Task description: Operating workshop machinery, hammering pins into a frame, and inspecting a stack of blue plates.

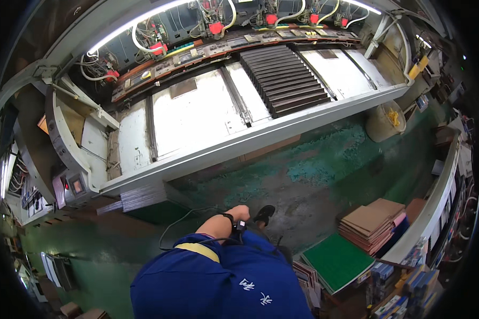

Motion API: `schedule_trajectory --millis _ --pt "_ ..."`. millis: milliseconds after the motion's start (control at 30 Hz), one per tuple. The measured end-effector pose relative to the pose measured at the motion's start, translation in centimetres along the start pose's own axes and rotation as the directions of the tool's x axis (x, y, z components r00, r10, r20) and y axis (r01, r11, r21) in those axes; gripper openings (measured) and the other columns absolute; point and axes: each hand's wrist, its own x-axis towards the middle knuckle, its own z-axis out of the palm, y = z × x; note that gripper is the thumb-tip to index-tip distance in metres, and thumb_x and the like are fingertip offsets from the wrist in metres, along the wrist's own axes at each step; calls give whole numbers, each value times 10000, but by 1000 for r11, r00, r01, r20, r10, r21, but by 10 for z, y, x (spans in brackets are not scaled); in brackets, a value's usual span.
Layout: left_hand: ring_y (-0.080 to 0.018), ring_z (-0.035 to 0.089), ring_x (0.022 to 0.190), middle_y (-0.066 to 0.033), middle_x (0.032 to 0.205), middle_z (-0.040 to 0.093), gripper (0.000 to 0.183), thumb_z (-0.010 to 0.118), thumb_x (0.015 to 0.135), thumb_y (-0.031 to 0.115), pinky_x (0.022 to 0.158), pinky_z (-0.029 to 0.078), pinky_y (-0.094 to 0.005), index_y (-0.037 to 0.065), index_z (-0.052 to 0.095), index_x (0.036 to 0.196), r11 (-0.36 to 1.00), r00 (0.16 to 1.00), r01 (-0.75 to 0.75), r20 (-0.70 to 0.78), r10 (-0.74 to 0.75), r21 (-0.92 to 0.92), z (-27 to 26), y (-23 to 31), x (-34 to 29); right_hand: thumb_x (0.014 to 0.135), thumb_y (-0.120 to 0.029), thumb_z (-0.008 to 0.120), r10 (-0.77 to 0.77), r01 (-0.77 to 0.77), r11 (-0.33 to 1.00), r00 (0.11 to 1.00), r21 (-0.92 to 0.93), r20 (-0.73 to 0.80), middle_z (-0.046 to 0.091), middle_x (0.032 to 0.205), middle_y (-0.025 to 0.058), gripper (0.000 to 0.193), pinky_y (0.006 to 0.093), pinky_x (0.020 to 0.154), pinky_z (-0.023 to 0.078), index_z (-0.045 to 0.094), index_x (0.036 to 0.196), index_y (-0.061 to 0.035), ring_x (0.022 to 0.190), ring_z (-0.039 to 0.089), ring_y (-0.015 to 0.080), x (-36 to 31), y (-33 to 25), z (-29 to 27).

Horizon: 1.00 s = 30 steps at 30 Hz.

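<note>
My left hand is in front of my body with its fingers curled in, and no object shows in it. A black strap with a small box sits on that wrist. From there a thin dark cable loops out to the left and back to my blue jacket. The hand is over the floor, apart from the machine and the stacks. Beyond it stretches a long machine with a white bed and dark ribbed slats. My right hand is out of view.
The machine's grey front rail crosses ahead. A bin with yellow pieces stands by its right end. Stacked brown boards and a green-topped stack lie to the right. A silvery stack is at left. One dark shoe shows on the green floor.
</note>
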Motion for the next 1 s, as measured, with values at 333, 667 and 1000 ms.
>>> schedule_trajectory --millis 333,667,1000 --pt "-449 681 971 -263 1006 715 285 571 839 215 863 551 -512 -10 745 855 986 939 -116 -336 70 -118 -68 90 23 947 -91 678 244 -226 761 968 608 55 655 762 119 139 357 581 532 669 1004 35 657 645 222 92 -114 -122" --pt "-365 678 1144 -211 1192 708 371 683 789 240 933 547 -475 50 758 1099 985 939 171 304 -159 -14 -11 67 55 992 -133 626 312 -190 656 950 731 -32 631 805 102 160 346 577 513 633 1015 25 647 594 184 174 -97 -198" --pt "-380 722 925 -199 966 746 227 666 763 191 822 580 -480 49 791 889 687 887 -462 278 370 561 -101 166 223 997 -178 618 106 -106 994 994 -7 -8 582 738 74 184 336 541 460 609 921 -10 614 556 166 234 -18 -292"
